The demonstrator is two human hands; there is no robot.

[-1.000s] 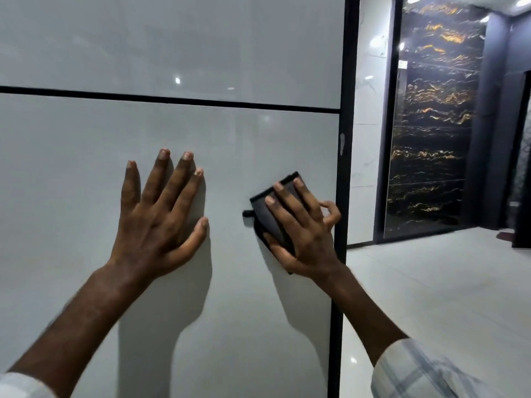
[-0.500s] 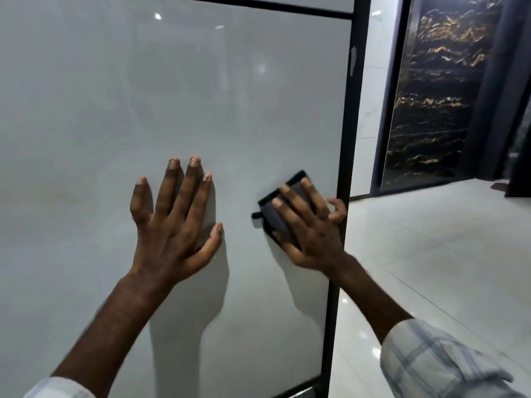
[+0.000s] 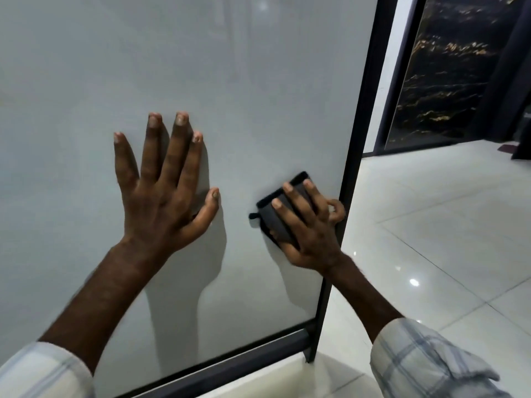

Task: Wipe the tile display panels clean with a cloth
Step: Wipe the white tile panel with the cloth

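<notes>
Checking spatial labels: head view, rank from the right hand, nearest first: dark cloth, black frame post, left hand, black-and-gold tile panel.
1. dark cloth: under the right hand, pressed to the panel.
2. black frame post: at its right, by the index finger.
3. left hand: flat on the panel, farther left.
4. black-and-gold tile panel: background, upper right.

1. Hands: two. Left hand [image 3: 163,193] flat on the panel, fingers spread; right hand [image 3: 309,228] pressing the cloth.
2. Cloth [image 3: 280,216]: one, dark, folded.
3. Pale grey tile panel [image 3: 258,96]: one in view, in one black frame [image 3: 357,133].
4. Dark gold-veined panel [image 3: 442,76]: one, behind on the right.
5. Checked sleeves: two, left sleeve [image 3: 43,372], right sleeve [image 3: 425,360].
6. Floor [image 3: 445,225]: glossy white tiles, several; exact number cannot be told.
</notes>
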